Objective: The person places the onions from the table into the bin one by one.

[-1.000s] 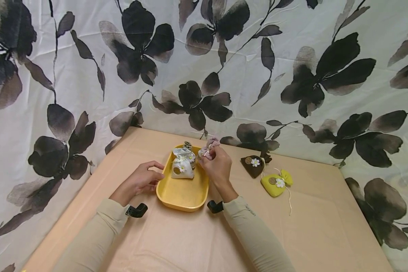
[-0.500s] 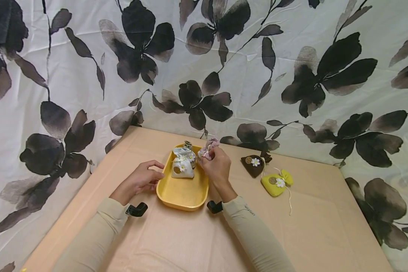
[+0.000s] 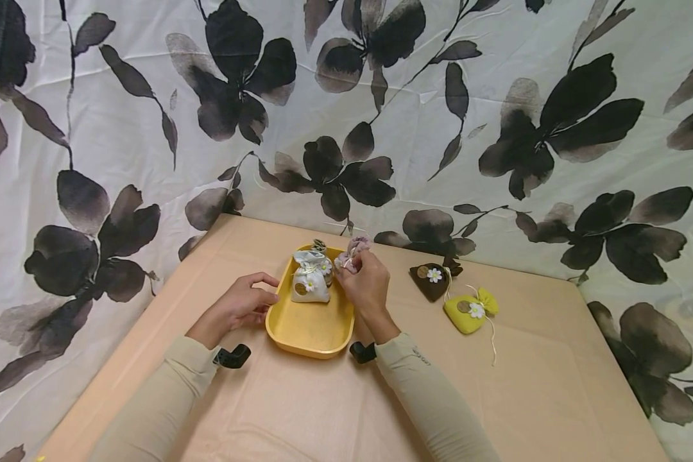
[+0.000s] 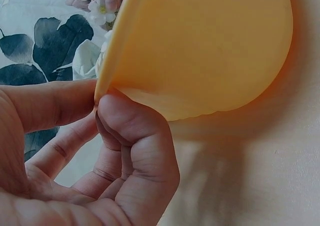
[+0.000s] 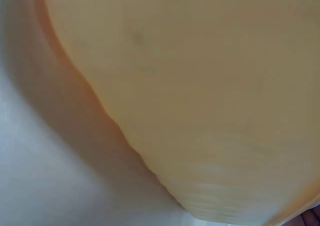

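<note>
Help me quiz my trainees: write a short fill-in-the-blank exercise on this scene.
The left hand pinches the ____ tray.
The right hand holds the pink pouch; the white pouch is ____ the tray.
The brown pouch and lime pouch lie to the ____ of the tray.
Missing words: yellow; inside; right.

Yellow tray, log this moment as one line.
left hand: pinches yellow tray | right hand: holds pink pouch | in tray: white pouch, another pouch behind | on table: brown pouch, lime pouch
</note>
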The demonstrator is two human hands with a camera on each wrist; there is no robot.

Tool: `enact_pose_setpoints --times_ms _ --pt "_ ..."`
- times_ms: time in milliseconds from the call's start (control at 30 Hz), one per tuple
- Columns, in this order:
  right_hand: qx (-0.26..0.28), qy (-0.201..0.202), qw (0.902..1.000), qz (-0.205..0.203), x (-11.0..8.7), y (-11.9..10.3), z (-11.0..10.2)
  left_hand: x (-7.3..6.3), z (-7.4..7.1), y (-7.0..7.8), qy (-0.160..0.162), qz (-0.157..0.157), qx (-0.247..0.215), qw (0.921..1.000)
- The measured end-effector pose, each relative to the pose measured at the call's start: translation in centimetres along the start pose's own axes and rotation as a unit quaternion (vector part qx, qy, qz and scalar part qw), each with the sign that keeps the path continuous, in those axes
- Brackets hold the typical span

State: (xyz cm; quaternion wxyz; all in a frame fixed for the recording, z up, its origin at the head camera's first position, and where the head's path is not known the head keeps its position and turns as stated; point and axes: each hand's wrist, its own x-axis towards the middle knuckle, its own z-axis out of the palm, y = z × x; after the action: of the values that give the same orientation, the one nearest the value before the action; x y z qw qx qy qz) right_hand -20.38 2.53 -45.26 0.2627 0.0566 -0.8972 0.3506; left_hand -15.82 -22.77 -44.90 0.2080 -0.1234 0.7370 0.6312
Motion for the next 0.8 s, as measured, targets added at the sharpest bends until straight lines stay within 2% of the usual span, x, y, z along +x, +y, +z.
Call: enact_pose_setpoints --times_ms 433,633,800 --pt "-0.058 -0.046 0.9972 -0.010 -0.6 0.3 -0.2 -0.1 0.1 0.1 -0.007 0.004 -0.003 1.0000" --pt "-0.041 -0.044 0.9981 0.013 -0.6 1.2 -1.4 -0.1 0.0 0.0 -0.005 0.005 0.000 1.0000" --pt "-0.042 -0.026 0.9984 0.027 0.0 3.5 -2.9 -0.1 0.1 -0.1 -0.005 0.006 0.003 1.0000"
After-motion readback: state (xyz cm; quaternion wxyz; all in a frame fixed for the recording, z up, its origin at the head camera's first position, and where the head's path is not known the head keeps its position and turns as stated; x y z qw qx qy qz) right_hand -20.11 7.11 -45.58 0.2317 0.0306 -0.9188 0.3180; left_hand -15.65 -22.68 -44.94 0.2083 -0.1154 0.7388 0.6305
